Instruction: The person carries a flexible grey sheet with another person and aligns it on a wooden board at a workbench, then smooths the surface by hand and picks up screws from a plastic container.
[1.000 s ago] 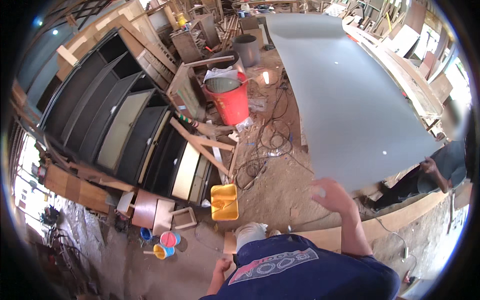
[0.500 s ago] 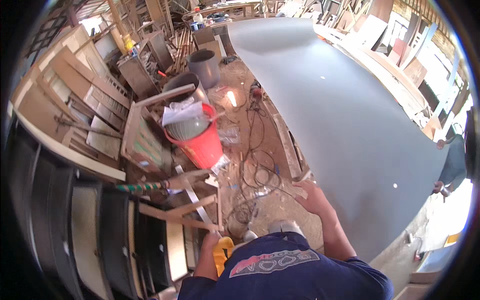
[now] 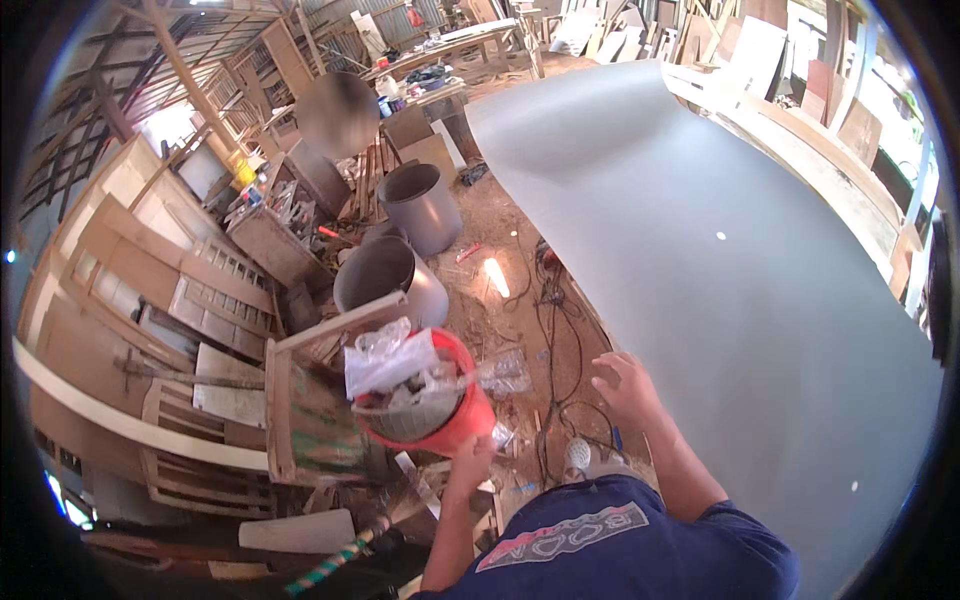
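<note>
My left hand (image 3: 472, 463) hangs low in front of the near side of a red bucket (image 3: 470, 420); nothing shows in it, and its fingers are loosely bent. The bucket is filled with crumpled clear plastic and a white sheet (image 3: 392, 366). Fingers apart and holding nothing, my right hand (image 3: 625, 388) is by the left edge of a large smooth grey sheet (image 3: 740, 270). Whether it touches the sheet I cannot tell.
Two grey drums (image 3: 418, 212) stand behind the bucket. Dark cables (image 3: 560, 350) lie loose on the dirt floor beside my shoe (image 3: 577, 453). Wooden panels (image 3: 120, 300) lean at the left. Boards are stacked at the far right, and a workbench (image 3: 470, 38) stands at the back.
My view has shifted forward, nearer the red bucket. My left hand is away from the yellow thing, now out of view. The person at the right edge no longer shows.
</note>
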Demonstrator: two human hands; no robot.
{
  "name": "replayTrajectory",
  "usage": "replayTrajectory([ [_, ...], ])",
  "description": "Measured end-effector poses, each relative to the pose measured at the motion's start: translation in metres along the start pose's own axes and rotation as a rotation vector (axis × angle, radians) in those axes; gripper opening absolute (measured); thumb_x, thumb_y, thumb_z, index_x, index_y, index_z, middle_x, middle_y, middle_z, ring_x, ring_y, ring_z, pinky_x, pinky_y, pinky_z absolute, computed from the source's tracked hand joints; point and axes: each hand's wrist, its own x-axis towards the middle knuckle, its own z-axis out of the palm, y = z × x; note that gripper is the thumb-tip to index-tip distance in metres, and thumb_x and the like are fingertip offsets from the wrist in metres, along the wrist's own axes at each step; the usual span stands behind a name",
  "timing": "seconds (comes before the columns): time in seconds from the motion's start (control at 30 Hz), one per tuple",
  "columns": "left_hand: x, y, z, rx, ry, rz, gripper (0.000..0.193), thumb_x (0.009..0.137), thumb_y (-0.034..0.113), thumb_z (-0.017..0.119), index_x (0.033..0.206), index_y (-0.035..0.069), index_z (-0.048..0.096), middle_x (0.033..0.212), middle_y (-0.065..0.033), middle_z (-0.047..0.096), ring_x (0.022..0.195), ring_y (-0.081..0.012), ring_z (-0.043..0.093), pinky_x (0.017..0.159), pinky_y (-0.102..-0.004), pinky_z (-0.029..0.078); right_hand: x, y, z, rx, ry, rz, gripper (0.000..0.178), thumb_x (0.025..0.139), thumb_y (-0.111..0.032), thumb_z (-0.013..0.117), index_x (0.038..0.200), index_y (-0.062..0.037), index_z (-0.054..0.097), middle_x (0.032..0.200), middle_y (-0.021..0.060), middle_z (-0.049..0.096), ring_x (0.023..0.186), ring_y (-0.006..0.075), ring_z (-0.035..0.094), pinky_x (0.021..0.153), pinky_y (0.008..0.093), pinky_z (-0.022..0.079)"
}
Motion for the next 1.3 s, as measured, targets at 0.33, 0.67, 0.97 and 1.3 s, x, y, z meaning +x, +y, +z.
replayTrajectory([
  [0.33,0.24,0.066,-0.032,-0.136,-0.159,-0.089,0.045,0.099,0.024,0.073,0.134,-0.003,0.065,0.123,-0.0166,0.074,0.114,-0.0243,0.072,0.101,-0.038,0.055,0.315,0.026,0.056,-0.022,-0.055,-0.03,0.033,0.09,-0.022,0.079,0.119,-0.0077,0.074,0.128,0.0142,0.07,0.124,0.0371,0.063,0.109,0.0469,0.049],
  [0.67,0.637,0.256,-0.103,0.239,-0.113,0.34,0.033,0.103,0.024,0.066,0.129,0.004,0.07,0.114,-0.0185,0.078,0.104,-0.0296,0.076,0.091,-0.0411,0.059,0.471,0.106,0.071,-0.13,0.022,0.137,0.03,0.091,-0.026,0.079,0.115,-0.0087,0.075,0.126,0.0165,0.071,0.124,0.0372,0.063,0.108,0.048,0.05],
  [0.97,0.931,0.465,-0.147,0.178,0.111,0.769,0.019,0.107,0.011,0.062,0.119,0.0,0.071,0.104,-0.01,0.077,0.091,-0.015,0.072,0.084,-0.0298,0.057,0.589,0.177,0.075,0.07,0.043,0.416,0.034,0.093,-0.031,0.075,0.118,-0.0082,0.076,0.117,0.0171,0.075,0.114,0.0362,0.068,0.101,0.0454,0.053],
  [1.3,1.155,0.607,-0.126,0.568,-0.17,0.891,0.043,0.102,0.009,0.065,0.144,0.007,0.059,0.121,-0.0122,0.072,0.107,-0.0251,0.071,0.094,-0.0372,0.056,0.744,0.169,0.09,0.179,0.214,0.434,0.035,0.095,-0.029,0.076,0.12,-0.0053,0.075,0.114,0.0152,0.076,0.108,0.0312,0.073,0.095,0.0429,0.056],
])
